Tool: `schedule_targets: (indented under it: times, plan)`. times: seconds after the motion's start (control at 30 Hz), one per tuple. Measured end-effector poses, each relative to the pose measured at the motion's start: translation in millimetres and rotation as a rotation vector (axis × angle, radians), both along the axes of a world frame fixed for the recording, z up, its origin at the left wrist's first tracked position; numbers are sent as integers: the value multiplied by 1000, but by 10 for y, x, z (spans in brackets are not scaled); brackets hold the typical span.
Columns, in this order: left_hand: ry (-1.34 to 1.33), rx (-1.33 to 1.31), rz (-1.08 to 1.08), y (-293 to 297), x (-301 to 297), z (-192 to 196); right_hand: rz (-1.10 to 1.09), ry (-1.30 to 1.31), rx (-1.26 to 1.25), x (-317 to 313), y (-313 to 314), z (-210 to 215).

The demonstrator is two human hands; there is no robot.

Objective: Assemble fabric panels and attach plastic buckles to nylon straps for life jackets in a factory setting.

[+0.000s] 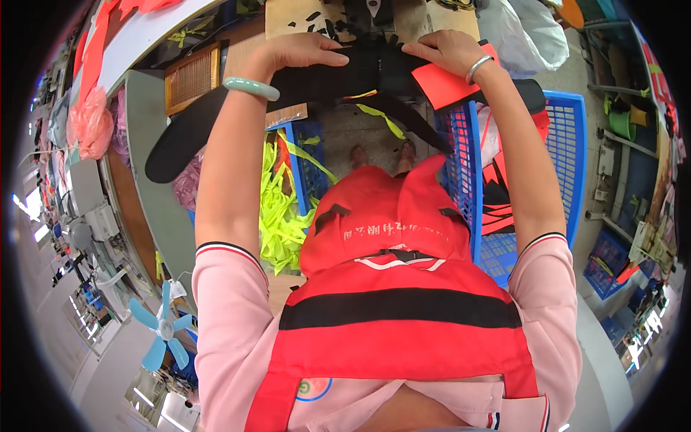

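Note:
Both hands are at the top middle, at the near edge of a wooden work surface (288, 18). My left hand (306, 52), with a pale green bangle on its wrist, has its fingers closed on black fabric (367, 68). My right hand (450, 52), wearing a silver bangle, pinches the same dark fabric farther right. A bright coral fabric piece (440, 85) hangs under the right palm. The fingertips partly disappear against the black. Just beyond the fabric, between the hands, a small metal machine part (373, 7) shows. A long, round-ended black shape (176, 147) stretches out below the left forearm.
Black scraps (327, 29) lie beyond the left hand. A blue plastic basket (568, 144) at right holds coral and black pieces. Neon yellow strips (281, 216) heap at left beside a blue crate (306, 162). A white plastic bag (522, 36) sits at far right.

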State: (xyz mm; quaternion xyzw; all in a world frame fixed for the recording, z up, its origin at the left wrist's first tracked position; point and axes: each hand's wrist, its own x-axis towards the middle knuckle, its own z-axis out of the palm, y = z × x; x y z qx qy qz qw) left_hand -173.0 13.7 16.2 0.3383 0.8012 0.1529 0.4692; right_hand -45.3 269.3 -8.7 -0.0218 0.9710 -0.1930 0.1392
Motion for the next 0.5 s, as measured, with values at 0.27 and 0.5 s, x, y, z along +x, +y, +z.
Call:
schedule_targets:
  times: [0.27, 0.5]
  plan:
    - [11, -13, 112, 26, -331, -214, 13, -13, -64, -341, 142, -171]
    - [101, 65, 133, 63, -372, -172, -74, -100, -13, -461, 120, 61]
